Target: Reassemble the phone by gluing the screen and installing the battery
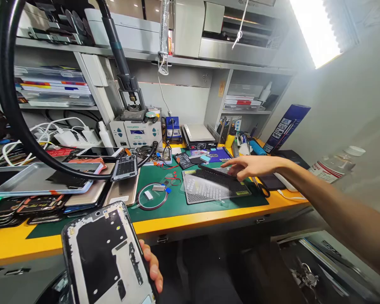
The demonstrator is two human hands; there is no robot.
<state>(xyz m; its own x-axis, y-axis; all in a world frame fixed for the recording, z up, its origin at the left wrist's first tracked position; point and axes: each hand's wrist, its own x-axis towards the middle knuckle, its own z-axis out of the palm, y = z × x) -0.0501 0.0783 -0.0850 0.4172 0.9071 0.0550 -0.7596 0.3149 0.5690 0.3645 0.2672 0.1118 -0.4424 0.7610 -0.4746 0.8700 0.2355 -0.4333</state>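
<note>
My left hand (pixel 151 265) is at the bottom, its fingers wrapped round the right edge of a phone frame (pixel 96 253). The frame is held tilted off the desk, its silver and black inner side towards me, with worn white patches at the rim. Over the desk, my right hand (pixel 251 165) has its fingers at the edge of a thin dark flat panel (pixel 217 172), which is tilted above a grey perforated mat (pixel 205 192). The panel is blurred, so its exact kind is unclear. To the right of it lie black-handled scissors (pixel 264 190).
A green work mat (pixel 164 213) covers the yellow-edged desk. A coiled cable (pixel 152 207) lies on it. Left are stacked phones and a clear tray (pixel 47 179). A thick black hose (pixel 6 101) loops across the left. A soldering station (pixel 136 133) and bottle (pixel 335 164) stand farther back.
</note>
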